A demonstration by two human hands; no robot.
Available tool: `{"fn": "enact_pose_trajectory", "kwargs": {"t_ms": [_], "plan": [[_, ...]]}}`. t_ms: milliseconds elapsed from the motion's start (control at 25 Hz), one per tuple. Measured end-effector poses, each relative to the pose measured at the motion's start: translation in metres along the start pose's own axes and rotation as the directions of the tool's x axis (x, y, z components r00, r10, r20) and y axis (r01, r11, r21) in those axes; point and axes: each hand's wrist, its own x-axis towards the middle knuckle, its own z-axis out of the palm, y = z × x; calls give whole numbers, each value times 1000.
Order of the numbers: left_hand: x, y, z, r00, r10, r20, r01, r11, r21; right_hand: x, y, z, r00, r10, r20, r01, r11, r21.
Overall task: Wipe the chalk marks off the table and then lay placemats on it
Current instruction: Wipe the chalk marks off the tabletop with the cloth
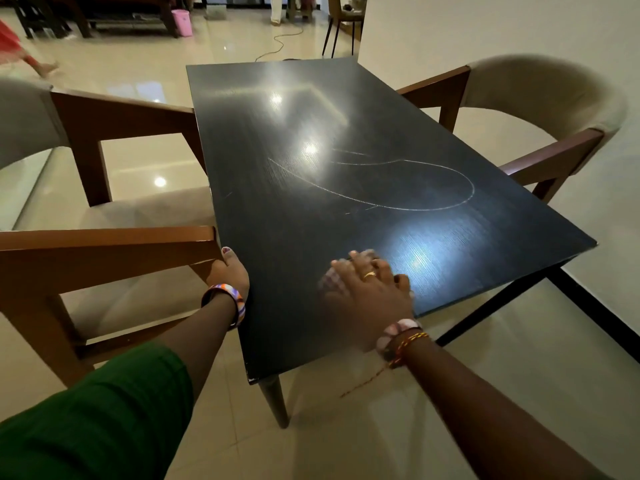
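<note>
White chalk marks [398,188], long curved lines, cross the middle of the dark rectangular table [311,109]. My right hand [372,289] lies flat on the tabletop near its near edge and presses a checked cloth [325,280] that shows blurred beside the fingers. My left hand [230,271] holds the table's left edge, with the thumb on top and the fingers hidden below. No placemats are in view.
A wooden armchair [104,244] with a pale seat stands tight against the table's left side, and another armchair [540,109] stands at the right by the wall. A glossy tiled floor, a cable, a pink bin [181,22] and more furniture lie beyond.
</note>
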Motion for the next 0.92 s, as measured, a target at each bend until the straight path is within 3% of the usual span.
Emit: {"fn": "enact_pose_trajectory", "kwargs": {"t_ms": [120,240,320,440,520,600,720,800,920], "plan": [[2,0,2,1000,-3,-5,3,1000,-15,2,63,-11,929,371,2,-371,929,1],[6,0,3,1000,-8,-22,8,1000,-8,-7,63,-13,858,514,11,-513,858,-20],[7,0,5,999,-21,-30,21,1000,4,-9,29,-10,902,431,23,-430,903,-21],[8,2,4,999,-27,-38,26,1000,-13,-10,-36,-4,998,54,30,-56,996,69],[7,2,4,999,-26,-24,25,1000,-16,-8,-60,-3,977,-195,86,187,978,95],[5,1,3,1000,-16,-15,16,999,-39,4,-49,-4,954,-277,112,271,961,64],[8,0,2,999,-33,-6,32,996,-83,26,11,-7,999,2,37,-3,1000,11],[10,1,3,999,-37,8,38,996,-81,32,52,-16,961,273,37,-273,962,-6],[11,2,5,1000,-17,-14,17,999,-51,34,54,-20,918,396,27,-395,918,-27]]}}
